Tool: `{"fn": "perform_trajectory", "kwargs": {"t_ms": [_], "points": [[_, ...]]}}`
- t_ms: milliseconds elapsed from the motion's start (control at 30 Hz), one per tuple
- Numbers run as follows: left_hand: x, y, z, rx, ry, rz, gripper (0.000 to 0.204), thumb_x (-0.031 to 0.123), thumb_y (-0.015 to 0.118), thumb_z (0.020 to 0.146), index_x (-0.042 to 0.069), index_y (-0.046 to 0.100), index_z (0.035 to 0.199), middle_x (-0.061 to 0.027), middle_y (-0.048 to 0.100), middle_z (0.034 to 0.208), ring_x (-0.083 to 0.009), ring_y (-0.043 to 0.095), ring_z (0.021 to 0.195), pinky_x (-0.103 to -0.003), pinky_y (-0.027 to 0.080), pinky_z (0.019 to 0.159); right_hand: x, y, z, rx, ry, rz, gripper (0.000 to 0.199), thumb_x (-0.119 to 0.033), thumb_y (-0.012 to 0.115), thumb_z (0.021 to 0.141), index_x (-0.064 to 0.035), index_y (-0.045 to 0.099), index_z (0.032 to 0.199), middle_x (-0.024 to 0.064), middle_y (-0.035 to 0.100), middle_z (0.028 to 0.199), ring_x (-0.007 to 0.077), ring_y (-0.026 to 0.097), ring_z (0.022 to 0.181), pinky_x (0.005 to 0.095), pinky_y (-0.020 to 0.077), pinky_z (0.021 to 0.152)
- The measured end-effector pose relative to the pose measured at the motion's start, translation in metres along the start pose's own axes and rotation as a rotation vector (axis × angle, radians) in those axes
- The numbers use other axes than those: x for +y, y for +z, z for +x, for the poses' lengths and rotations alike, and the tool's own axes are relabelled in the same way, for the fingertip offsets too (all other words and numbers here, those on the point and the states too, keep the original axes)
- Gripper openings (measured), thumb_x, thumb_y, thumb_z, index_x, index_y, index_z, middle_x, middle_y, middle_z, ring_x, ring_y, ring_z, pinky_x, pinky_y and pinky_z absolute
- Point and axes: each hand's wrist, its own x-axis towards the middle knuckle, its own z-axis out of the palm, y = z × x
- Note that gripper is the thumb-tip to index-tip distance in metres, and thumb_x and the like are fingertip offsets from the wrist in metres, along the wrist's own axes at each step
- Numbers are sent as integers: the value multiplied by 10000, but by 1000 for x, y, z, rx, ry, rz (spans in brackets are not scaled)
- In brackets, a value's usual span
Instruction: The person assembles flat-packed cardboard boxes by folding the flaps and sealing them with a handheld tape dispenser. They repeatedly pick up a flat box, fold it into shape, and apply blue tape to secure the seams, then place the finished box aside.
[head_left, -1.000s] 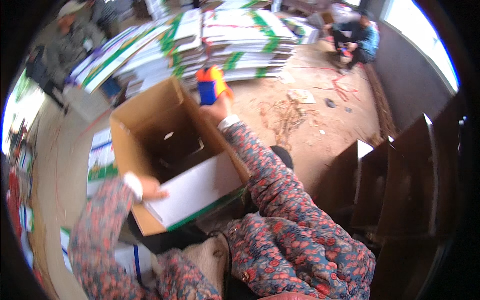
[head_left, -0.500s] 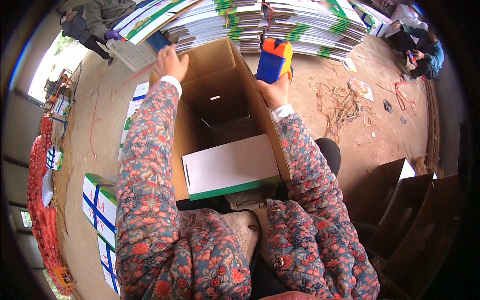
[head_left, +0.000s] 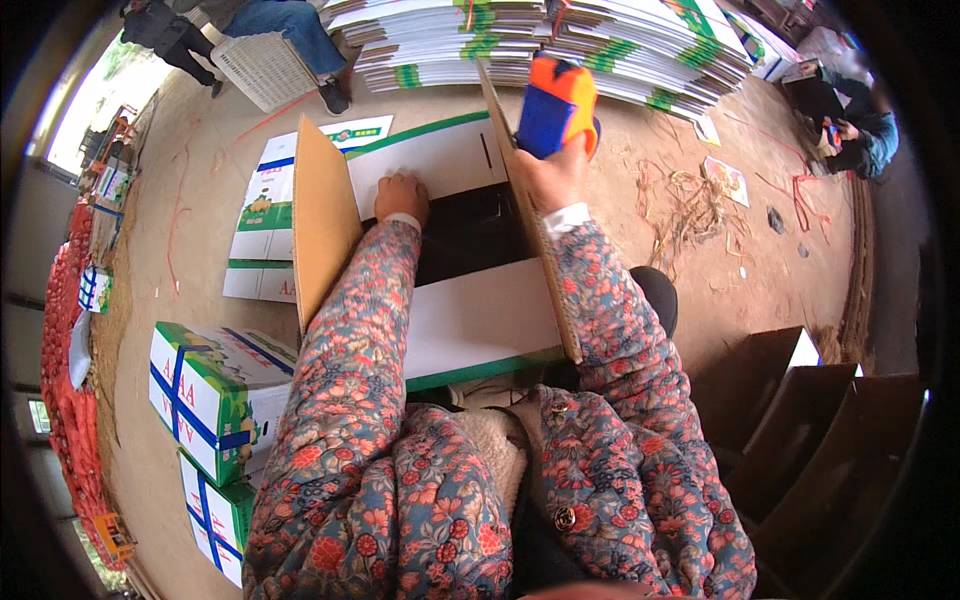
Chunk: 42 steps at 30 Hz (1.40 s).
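An open cardboard box point(head_left: 478, 318) stands in front of me. Its near and far end flaps lie folded inward, and a dark gap shows between them. My left hand point(head_left: 402, 197) rests on the far flap point(head_left: 440, 152), fingers stretched over its white face. Beside that forearm the brown left side flap point(head_left: 322, 215) stands up. My right hand point(head_left: 556, 178) grips an orange and blue tape dispenser point(head_left: 553, 108) and touches the raised right side flap point(head_left: 535, 225). The grip part of the dispenser is hidden by my fingers.
Taped white and green boxes point(head_left: 205, 400) stand on the left. Flat cartons point(head_left: 450, 45) are stacked at the back. Open brown boxes point(head_left: 820, 430) are at the lower right, loose straps point(head_left: 690, 210) on the floor. A person point(head_left: 860, 120) crouches far right; others are at far left.
My left hand has moved from the raised far flap's left side down and inward, and that flap now lies folded over. The right hand still holds the tape dispenser.
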Motion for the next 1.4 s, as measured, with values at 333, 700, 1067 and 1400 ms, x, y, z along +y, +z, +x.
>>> {"fn": "perform_trajectory", "kwargs": {"t_ms": [333,700,1067,1400], "points": [[-131,-109,108,83,-577,-1264,206,236,527,886,68,646,905,-91,674,798,-187,602,633,-313,454,486,5,72,-95,-368,-488,-496,447,-140,646,653,83,513,1018,222,624,843,352,616,848,436,462,776],[-127,-30,-61,-36,-192,-1539,579,305,347,982,-63,216,1409,-184,215,1489,-278,180,1388,-341,138,1135,36,77,-85,-251,-124,-35,590,-198,674,692,-128,490,1248,197,641,956,397,599,925,419,485,806],[3,-24,-22,-24,75,-315,671,437,440,903,13,286,1400,-148,224,1498,-296,209,1378,-443,129,1122,18,-16,-143,-527,-254,-3,477,-102,661,746,-77,518,1200,151,608,1094,269,587,1028,363,459,886],[-35,-18,100,-202,-81,-301,716,612,464,827,172,370,1384,-173,502,1293,-333,449,1219,-453,309,1031,67,-95,-210,-583,-125,10,206,-137,608,768,-88,553,959,58,564,846,236,573,770,406,476,698]]}}
